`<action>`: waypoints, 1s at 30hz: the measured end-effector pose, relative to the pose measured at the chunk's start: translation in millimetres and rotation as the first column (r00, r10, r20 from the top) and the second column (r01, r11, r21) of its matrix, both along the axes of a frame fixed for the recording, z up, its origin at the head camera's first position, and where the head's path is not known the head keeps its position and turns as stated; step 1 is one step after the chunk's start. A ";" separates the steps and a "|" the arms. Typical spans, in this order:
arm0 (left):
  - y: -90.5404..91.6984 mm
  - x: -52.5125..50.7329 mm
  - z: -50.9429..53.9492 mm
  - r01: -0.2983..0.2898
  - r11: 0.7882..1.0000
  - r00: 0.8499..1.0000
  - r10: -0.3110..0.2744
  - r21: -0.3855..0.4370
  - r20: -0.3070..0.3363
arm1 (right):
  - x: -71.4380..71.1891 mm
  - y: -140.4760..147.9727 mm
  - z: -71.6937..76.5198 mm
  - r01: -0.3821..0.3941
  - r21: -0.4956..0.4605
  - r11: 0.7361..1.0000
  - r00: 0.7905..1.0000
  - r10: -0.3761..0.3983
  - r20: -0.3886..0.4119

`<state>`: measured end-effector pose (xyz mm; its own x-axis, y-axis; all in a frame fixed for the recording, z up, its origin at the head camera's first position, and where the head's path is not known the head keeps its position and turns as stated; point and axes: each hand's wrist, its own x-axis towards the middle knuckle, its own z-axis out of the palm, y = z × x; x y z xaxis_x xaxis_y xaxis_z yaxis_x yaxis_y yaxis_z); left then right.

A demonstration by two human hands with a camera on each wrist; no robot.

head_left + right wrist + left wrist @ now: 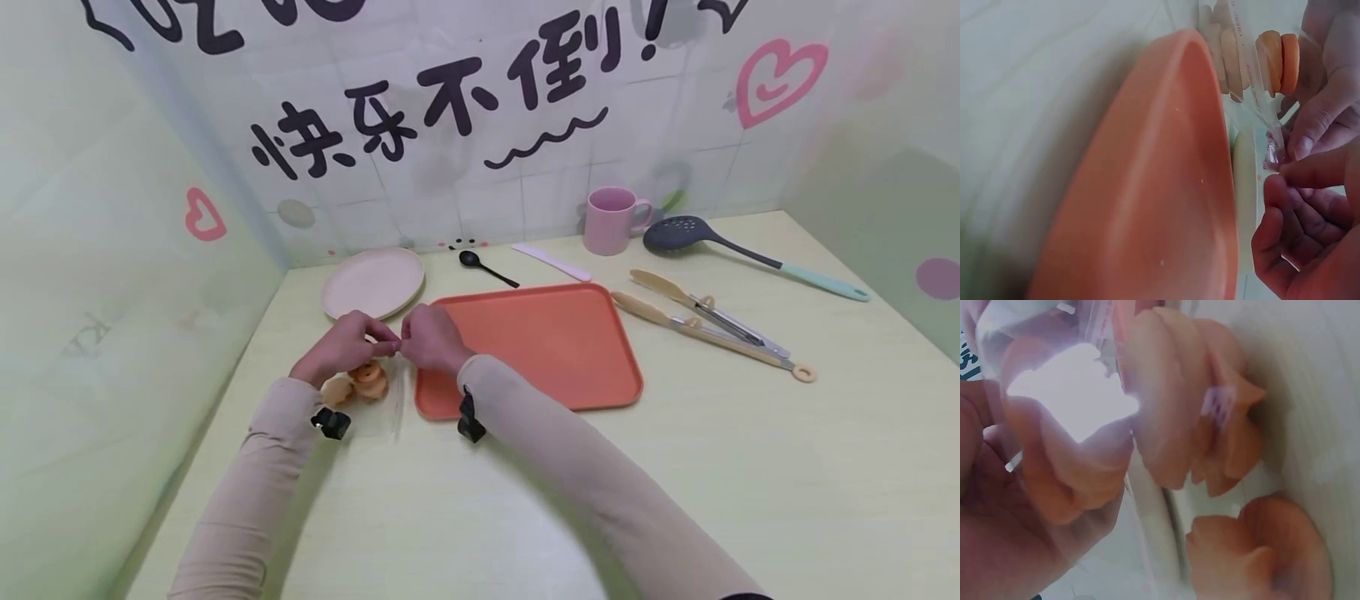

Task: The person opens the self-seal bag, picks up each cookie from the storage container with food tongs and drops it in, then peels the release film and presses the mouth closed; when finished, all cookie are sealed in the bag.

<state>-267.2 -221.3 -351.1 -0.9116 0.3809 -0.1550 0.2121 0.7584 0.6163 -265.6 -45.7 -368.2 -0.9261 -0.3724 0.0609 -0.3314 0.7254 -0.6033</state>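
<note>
Left hand [347,343] and right hand [435,335] pinch the edge of a clear bag [1252,72], each grip closed; orange snacks [367,380] show through it; it is toward the counter's [675,500] left edge, beside the tray's [536,346] left edge.

Head view: set above the near side, facing forward and down; the widest of the three, it covers the surface [712,500] as far as the lettered wall [465,192]. Left wrist view: very close, turned on its side, facing the left hand [1022,531] and the orange pieces [1179,400], partly through a clear bag [1246,56]. Right wrist view: low and near (likewise turned sideways), looking past the tray [1154,187] toward the right hand [1310,231]. Head and right wrist share the tray; all three include the pieces.
</note>
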 end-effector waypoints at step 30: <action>-8.3 -2.0 -9.7 -0.079 0.995 0.996 0.081 0.055 -0.024 | -1.8 20.2 -3.1 -0.104 -0.138 0.985 0.993 0.111 0.043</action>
